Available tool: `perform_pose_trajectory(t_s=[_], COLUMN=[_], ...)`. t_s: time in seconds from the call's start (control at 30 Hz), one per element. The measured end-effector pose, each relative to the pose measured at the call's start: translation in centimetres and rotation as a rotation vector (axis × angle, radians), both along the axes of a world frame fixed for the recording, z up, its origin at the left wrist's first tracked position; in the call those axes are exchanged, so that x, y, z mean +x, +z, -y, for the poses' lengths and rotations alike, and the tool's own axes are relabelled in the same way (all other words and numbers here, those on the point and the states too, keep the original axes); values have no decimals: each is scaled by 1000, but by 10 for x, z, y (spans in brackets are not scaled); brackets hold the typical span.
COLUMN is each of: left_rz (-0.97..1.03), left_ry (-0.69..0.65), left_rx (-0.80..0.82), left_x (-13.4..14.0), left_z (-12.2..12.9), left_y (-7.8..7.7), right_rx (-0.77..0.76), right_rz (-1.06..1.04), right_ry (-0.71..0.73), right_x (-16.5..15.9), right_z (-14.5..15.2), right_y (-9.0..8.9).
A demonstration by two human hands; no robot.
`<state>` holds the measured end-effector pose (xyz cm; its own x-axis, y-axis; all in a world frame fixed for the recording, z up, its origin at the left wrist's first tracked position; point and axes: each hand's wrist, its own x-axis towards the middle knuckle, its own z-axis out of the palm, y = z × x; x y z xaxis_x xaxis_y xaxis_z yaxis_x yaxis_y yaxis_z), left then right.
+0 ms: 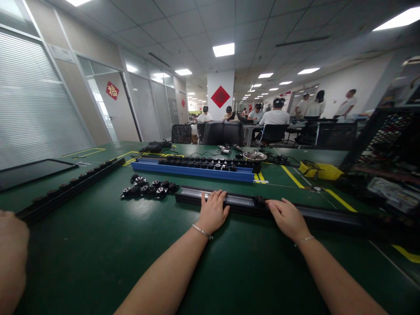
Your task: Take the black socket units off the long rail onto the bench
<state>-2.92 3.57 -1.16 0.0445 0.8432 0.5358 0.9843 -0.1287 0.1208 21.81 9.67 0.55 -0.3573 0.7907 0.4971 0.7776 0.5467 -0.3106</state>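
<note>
A long black rail point(241, 200) with a shiny channel along its top lies across the table before me. My left hand point(214, 210) is laid over it, fingers reaching across the top and holding it. At the rail's middle sits a small black part point(259, 201). The thumb and forefinger of my right hand point(288, 216) are closed at its right side; the exact contact is partly hidden. Left of the rail's end, several small black parts with silvery faces point(144, 189) lie grouped on the green table point(141, 253).
Behind the rail stands a blue rail point(193, 172) beside rows of black parts point(200, 162). Another black rail point(78, 183) runs along the left, near another person's hand point(13, 245). A metal bowl point(254, 156) and a yellow tray point(320, 170) stand farther back. People sit beyond.
</note>
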Motion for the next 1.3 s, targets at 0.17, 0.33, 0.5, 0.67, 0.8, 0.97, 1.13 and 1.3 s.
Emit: perform_pose_trajectory(t_s=[0.17,0.33,0.5,0.67,0.8,0.97,1.13,1.3], left_rz=[-10,-31,-89,-113,-118,-123,-140,-146], left_ry=[-15,-67,-120,-150,-121,-52,-120,-109], left_rx=[-9,-27,-58,-74,-82,-118,-87,-57], left_x=[2,5,9,12,16,20,22,25], left_z=[1,3,9,16,19,17,11,7], left_y=[3,7,14,21,24,23,14,9], right_rx=[-7,-14,-19,-24,-28,-34,-20,-9], right_rz=[8,50,102,149,176,225,301,352], right_ry=[34,89,160,213,235,257,270,291], right_x=[-3,-13,-23,-29,-34,-39,-47,-54], right_z=[2,6,11,15,19,21,24,28], right_y=[1,1,1,2,3,3,2,3])
